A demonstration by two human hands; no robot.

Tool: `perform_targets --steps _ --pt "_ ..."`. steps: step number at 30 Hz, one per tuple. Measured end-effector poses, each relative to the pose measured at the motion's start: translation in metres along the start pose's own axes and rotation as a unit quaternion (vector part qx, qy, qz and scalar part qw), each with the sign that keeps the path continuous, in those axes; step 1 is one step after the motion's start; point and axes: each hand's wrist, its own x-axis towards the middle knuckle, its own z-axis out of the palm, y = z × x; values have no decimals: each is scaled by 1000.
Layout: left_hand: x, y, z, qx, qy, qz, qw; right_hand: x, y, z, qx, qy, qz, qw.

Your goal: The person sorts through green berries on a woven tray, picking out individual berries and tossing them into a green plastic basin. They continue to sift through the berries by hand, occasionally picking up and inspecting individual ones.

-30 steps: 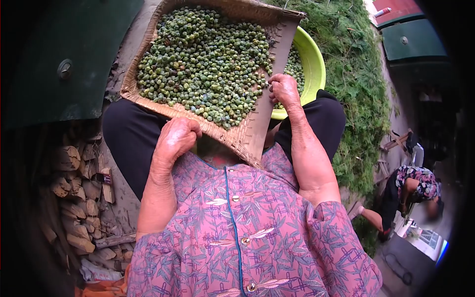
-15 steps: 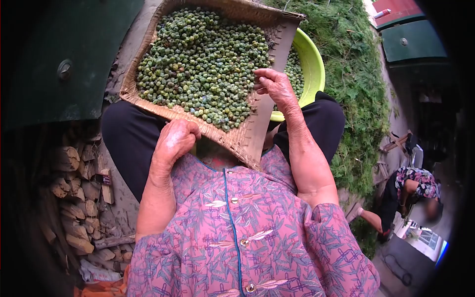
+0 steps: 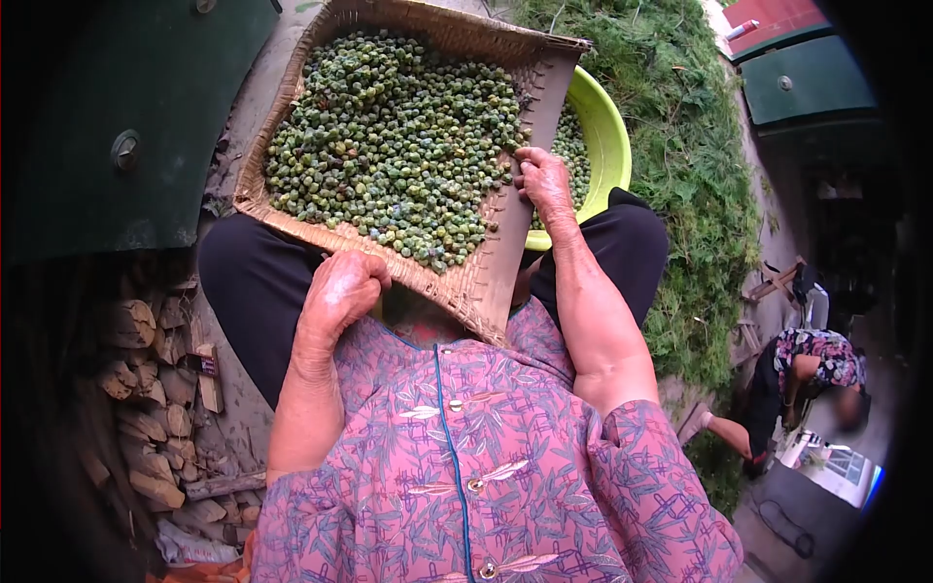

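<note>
A woven winnowing basket [image 3: 270,212] rests tilted across my knees, heaped with small round green berries [image 3: 398,146], some of them brownish. My left hand [image 3: 342,291] is closed around its near rim. My right hand [image 3: 544,183] is at the basket's flat right-hand lip, beside the edge of the pile, with thumb and fingers drawn together; whatever is between them is hidden. Beyond that lip, a yellow-green basin [image 3: 610,136] stands partly under the basket and holds more of the same berries.
Cut green branches [image 3: 685,185] cover the ground on the right. Split firewood [image 3: 146,418] is stacked at the left, below a dark green panel [image 3: 87,126]. Another person [image 3: 812,374] bends over at the far right, near a wooden stool [image 3: 777,280].
My right hand has come down slightly onto the basket's lip, and its fingers have closed. My left hand keeps its hold on the rim. The view has shifted slightly.
</note>
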Motion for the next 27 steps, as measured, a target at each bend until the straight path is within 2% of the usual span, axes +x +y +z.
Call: perform_targets --steps 2,3,5,7,8,10,12,14,16,21,24,26,27 --pt "0 4 0 -28 11 5 1000 -8 -12 6 -27 -35 -52 998" --pt "1 1 0 -28 13 6 1000 -14 -18 6 -146 -29 -119 982" --pt "5 -6 0 46 -47 -38 997 -25 -25 17 -148 -41 -140 978" --pt "2 4 -1 13 -16 -18 1000 -36 -37 27 -146 -67 -150 976" --pt "1 7 -1 -22 13 1 1000 -42 -39 31 -154 -113 -156 969" --pt "3 6 -1 0 5 -3 1000 -58 -47 38 -136 -122 -179 967" --pt "6 1 0 21 -2 -8 1000 -68 -59 37 -182 -174 -184 950" --pt "8 -4 2 85 -42 -51 994 -74 -61 38 -174 -172 -196 950" --pt "8 -2 1 85 -41 -51 994 -78 -56 39 -119 -214 -256 935" --pt "8 -4 0 112 -55 -67 990 -82 -55 40 -40 -183 -274 943" --pt "4 5 -5 43 -35 -18 998 -61 -51 24 -49 -123 -271 954" --pt "7 19 -7 -5 0 -5 1000 -47 -54 2 -19 -79 -178 981" --pt "9 -10 -2 -16 -42 -59 997 -39 -50 -8 -23 -51 -141 988"
